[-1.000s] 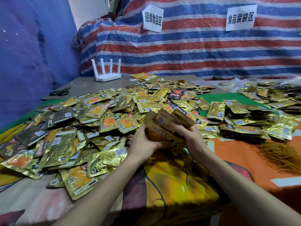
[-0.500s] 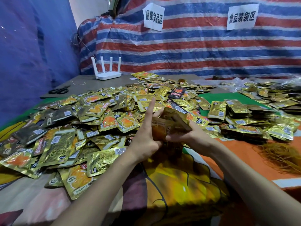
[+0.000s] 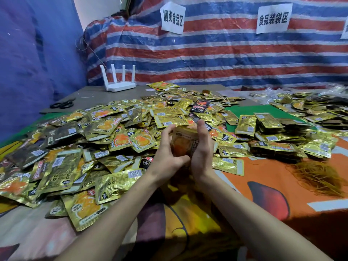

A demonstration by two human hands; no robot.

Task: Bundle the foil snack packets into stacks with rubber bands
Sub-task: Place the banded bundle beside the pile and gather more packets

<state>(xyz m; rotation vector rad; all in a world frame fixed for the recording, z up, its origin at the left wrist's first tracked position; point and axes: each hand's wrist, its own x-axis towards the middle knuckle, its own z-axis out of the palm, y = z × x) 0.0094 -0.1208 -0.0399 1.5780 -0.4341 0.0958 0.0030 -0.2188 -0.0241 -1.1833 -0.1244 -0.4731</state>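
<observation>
A small stack of gold foil snack packets (image 3: 183, 142) stands on edge between my two hands, just above the table. My left hand (image 3: 166, 156) grips its left side, thumb under the stack's lower edge and fingers curled over the top. My right hand (image 3: 202, 149) presses flat against the stack's right side with straight fingers. A big loose heap of gold packets (image 3: 90, 144) covers the table to the left and behind. Bundled stacks (image 3: 278, 136) lie at the right. A pile of tan rubber bands (image 3: 318, 178) sits on the cloth at the right.
Scissors (image 3: 63, 104) and a white router (image 3: 119, 82) sit at the back left on the grey table (image 3: 131, 93). A striped tarp (image 3: 226, 53) with paper signs hangs behind. A printed cloth (image 3: 263, 185) covers the near table.
The fanned packets have been squared into one upright stack. My hands have closed in on both sides of it, and my right hand went from gripping to pressing flat.
</observation>
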